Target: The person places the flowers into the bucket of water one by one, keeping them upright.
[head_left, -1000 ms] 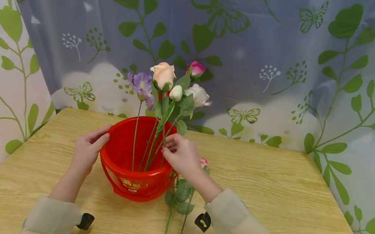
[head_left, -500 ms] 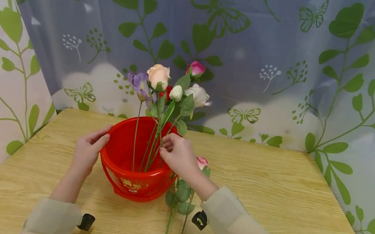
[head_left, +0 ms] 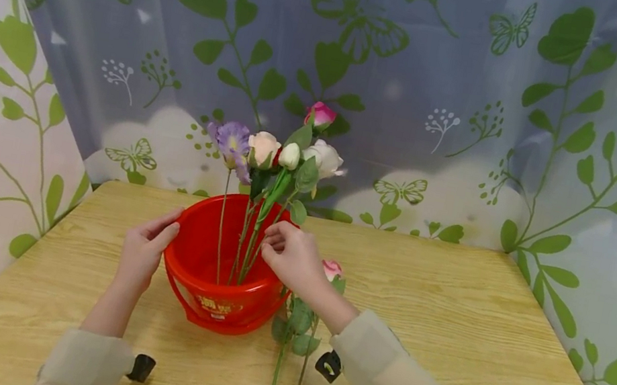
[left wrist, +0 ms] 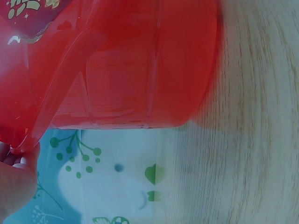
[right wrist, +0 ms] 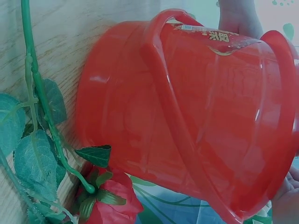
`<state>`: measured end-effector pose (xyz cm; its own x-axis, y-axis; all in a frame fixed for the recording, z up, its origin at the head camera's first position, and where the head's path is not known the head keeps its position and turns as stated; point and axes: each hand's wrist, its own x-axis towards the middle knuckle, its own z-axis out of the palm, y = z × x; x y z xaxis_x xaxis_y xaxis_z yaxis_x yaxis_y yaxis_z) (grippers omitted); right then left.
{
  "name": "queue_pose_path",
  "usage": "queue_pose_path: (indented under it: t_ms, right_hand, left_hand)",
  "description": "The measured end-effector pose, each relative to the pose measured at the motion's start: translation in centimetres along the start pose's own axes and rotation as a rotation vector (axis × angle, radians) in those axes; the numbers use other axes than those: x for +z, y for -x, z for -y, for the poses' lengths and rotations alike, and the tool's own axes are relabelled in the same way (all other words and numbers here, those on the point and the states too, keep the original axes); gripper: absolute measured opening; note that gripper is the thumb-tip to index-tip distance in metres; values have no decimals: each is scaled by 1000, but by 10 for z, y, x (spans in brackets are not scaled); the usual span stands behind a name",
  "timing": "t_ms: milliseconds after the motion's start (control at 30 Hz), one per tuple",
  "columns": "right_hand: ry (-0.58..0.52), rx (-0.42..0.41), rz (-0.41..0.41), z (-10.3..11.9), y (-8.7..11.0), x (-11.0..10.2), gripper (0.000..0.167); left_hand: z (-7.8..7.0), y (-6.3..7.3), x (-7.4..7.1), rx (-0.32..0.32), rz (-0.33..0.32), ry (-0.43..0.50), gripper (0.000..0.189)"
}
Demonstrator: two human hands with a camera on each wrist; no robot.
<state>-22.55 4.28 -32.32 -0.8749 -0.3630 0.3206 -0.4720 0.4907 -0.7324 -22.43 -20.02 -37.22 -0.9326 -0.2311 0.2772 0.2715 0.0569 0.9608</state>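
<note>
A red plastic bucket (head_left: pixel 228 305) stands on the table with several artificial flowers upright in it. Among them are a purple flower (head_left: pixel 233 142), a peach rose (head_left: pixel 263 147), a white bud (head_left: pixel 289 156), a white rose (head_left: pixel 324 158) and a magenta rose (head_left: pixel 321 114). My left hand (head_left: pixel 145 247) grips the bucket's left rim; the left wrist view shows its fingertips at the red edge. Over the right rim, my right hand (head_left: pixel 298 255) has its fingers loosely bent close beside the stems. No stem shows clearly between thumb and fingers; whether they touch one is unclear.
Right of the bucket, a pink rose (head_left: pixel 331 268) and long green stems (head_left: pixel 275 378) with leaves lie on the wooden table (head_left: pixel 445 324). A curtain (head_left: pixel 427 69) printed with leaves and butterflies hangs behind.
The peach rose has dropped lower among the other flowers, and its stem no longer shows under my right hand. That hand has shifted slightly left. My left hand stays on the rim.
</note>
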Motion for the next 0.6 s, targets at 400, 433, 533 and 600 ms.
queue_pose_path:
  t_ms: [400,433,533,600]
  right_hand:
    - [-102,-47,-63,-2,15,-10,15]
    - [-107,-49,-69,-1,17,-11,15]
    - [-119,-61,-84,0,23,-15,15]
    - [-124,-68,-92,1,26,-18,15]
  left_hand:
    - [3,-1,-1,-10,-14,-8,38]
    - [3,-1,-1,-9,-12,-9,38]
    - [3,-1,-1,-13,-10,-15,39]
    - [2,-1,-1,-14,-7,-25,39]
